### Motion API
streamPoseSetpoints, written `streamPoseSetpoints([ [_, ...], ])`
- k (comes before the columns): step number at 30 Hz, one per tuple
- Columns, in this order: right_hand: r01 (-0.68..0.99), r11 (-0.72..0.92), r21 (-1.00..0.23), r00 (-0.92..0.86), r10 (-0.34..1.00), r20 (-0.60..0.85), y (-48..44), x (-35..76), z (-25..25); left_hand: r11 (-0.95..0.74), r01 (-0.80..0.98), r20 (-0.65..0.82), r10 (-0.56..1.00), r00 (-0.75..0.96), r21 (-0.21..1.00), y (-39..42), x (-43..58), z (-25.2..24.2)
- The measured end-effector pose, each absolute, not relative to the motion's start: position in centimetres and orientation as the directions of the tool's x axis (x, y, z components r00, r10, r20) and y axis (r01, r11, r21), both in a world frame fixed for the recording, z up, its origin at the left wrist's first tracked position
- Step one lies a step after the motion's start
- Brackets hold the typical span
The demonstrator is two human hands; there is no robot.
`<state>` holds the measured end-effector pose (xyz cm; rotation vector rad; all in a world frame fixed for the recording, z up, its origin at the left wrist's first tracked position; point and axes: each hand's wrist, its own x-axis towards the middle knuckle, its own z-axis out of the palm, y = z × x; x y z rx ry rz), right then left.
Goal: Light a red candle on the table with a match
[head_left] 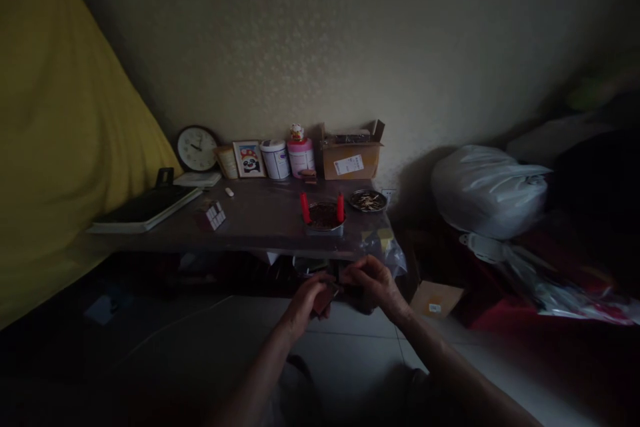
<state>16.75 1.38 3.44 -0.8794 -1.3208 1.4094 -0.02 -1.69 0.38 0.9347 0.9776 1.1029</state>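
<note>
The small reddish-brown box [323,300] is at six o'clock from the round metal bowl [325,231], before the near edge of the dark-topped desk [260,213]. The left hand [306,295] has its grip clamped on this box. The right hand [374,282], at two o'clock from the box, has thumb and fingers drawn in; whether they pinch something I cannot tell, because the place is too dark.

In my judgement, the box could slip and fall to the pale tiled floor [350,345] if the left fingers loosen, since no desk is under it. In the bowl stand two red candles [305,207]; a forward bump of either hand could probably tilt them. The crumpled clear plastic bag [396,259], at four o'clock from the bowl, may catch the right hand if it swings outward.
</note>
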Motion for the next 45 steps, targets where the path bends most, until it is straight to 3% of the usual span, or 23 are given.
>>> streamPoseSetpoints([
  [3,-0.010,0.191,-0.982,-0.236,0.953,0.188,1.6,17.0,3.2,0.163,-0.254,-0.152,0.986,0.064,0.953,-1.6,0.0,0.7],
  [7,0.291,0.357,-0.888,-0.375,0.896,0.238,0.5,16.4,3.2,0.138,-0.217,-0.144,0.989,-0.015,0.966,-1.5,0.0,0.6],
  [10,0.308,0.474,-0.825,-0.496,0.820,0.286,-0.8,15.5,3.1,0.114,-0.196,-0.125,0.991,-0.046,0.974,-1.1,-0.1,0.1],
  [14,0.358,0.679,-0.641,-0.566,0.704,0.429,-2.0,14.5,2.4,0.042,-0.169,-0.057,0.995,-0.082,0.985,-0.6,-0.3,-0.8],
  [20,0.436,0.691,-0.577,-0.522,0.716,0.463,-2.1,14.1,1.9,-0.020,-0.154,0.018,1.000,-0.015,0.988,-1.3,-0.1,-0.7],
  [25,0.397,0.576,-0.715,-0.450,0.801,0.396,-1.2,14.8,2.5,0.090,-0.136,-0.089,0.996,0.020,0.987,-1.2,-0.1,0.3],
  [33,0.308,0.318,-0.897,-0.376,0.906,0.192,0.3,16.2,3.7,-0.003,-0.237,0.027,0.995,0.097,0.972,-1.8,-0.7,1.4],
  [38,0.128,0.208,-0.970,-0.289,0.943,0.164,1.2,16.7,3.5,0.022,-0.376,0.000,0.998,0.059,0.926,-2.0,-0.5,1.5],
  [45,-0.180,-0.067,-0.981,-0.231,0.973,-0.024,1.8,17.0,3.4,0.033,-0.486,-0.006,0.998,0.058,0.873,-1.9,-0.5,1.5],
])
